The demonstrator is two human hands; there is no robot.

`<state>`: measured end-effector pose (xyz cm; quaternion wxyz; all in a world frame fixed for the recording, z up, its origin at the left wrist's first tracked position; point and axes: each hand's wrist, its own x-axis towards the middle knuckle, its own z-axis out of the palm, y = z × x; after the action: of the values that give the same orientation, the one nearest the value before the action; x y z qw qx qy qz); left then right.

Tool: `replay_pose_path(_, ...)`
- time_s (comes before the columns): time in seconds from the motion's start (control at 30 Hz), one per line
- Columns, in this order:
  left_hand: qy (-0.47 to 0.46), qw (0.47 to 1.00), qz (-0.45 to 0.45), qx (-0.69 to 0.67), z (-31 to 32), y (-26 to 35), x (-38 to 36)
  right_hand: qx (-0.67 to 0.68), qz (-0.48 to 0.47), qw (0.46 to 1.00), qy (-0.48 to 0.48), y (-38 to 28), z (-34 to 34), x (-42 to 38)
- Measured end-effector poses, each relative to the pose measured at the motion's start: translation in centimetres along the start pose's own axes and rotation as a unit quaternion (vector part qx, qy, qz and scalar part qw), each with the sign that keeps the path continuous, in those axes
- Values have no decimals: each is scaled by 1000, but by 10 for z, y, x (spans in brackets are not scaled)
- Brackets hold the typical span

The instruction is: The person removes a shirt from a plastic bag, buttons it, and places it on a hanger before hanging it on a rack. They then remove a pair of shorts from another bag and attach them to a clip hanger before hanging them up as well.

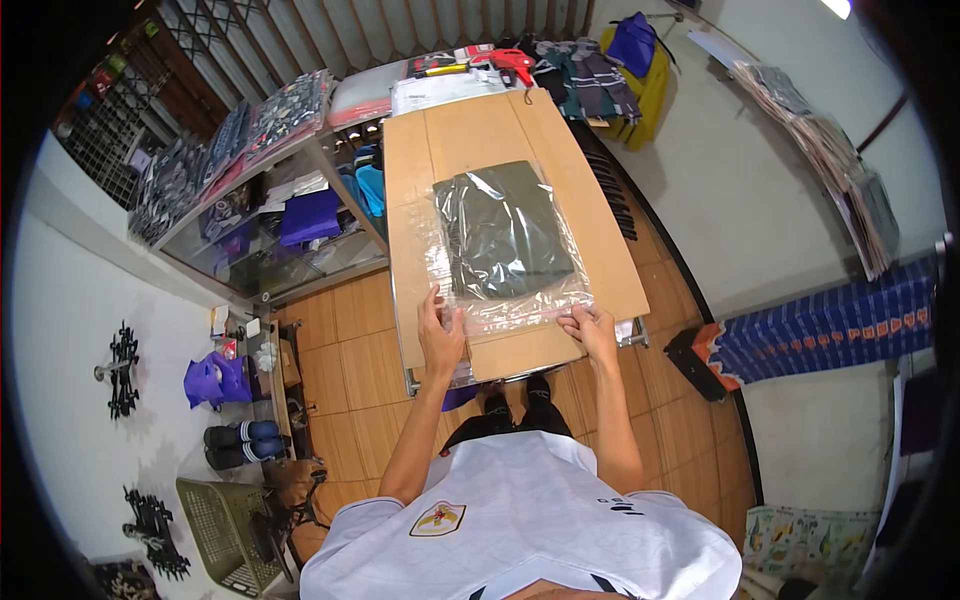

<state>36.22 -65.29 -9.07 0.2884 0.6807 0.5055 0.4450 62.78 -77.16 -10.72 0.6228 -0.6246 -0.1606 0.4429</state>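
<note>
Olive-dark folded fabric (505, 225), apparently a garment, lies flat inside a clear plastic bag (520, 312) on the middle of the cardboard-covered worktop (430, 140). The bag's near edge, marked by a faint reddish strip, faces the person, which probably keeps that edge within easy reach of both hands. At its near left corner, the left hand (441, 335) rests with thumb and fingers parted, seemingly steadying the film rather than gripping it. Opposite, the right hand (592, 333) pinches the near right corner between thumb and bent fingers, likely to hold the slippery plastic taut. The bare cardboard around the bag presumably gives it a smooth, flat bed.

Beyond the far edge, a red tape gun (512, 66) sits near white sheets (445, 95), perhaps parked there to leave working room. To the left stands a glass display cabinet (345, 215) with a purple folded cloth (309, 217) on its shelf; to the right, well apart, is a stack of blue boxes (830, 325) with orange lettering.
</note>
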Motion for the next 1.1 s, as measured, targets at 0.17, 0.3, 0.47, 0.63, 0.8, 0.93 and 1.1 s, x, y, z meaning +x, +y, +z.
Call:
replay_pose_path(0.17, 27, 989, 130, 70, 12, 33, -13, -3, 2, 1000, 3, -1, 1, -5)
replay_pose_path(0.3, -146, 973, 172, -50, 41, 51, -15, -35, -16, 999, 18, 0, 4, -6)
replay_pose_path(0.47, -260, 936, 213, -104, 88, 65, -12, -31, -29, 999, 23, 6, 2, -1)
replay_pose_path(0.63, -303, 928, 151, -152, 109, 63, -8, 5, -57, 998, 8, 6, 2, -3)
replay_pose_path(0.8, -305, 934, 116, -146, 111, 61, -5, -18, -76, 997, -13, 10, 2, -4)
replay_pose_path(0.93, -297, 934, 129, -153, 114, 60, -4, -9, -81, 996, -28, 15, -2, 0)
replay_pose_path(1.1, -292, 928, 202, -111, 116, 62, -2, -12, -60, 998, 2, 2, 0, -7)
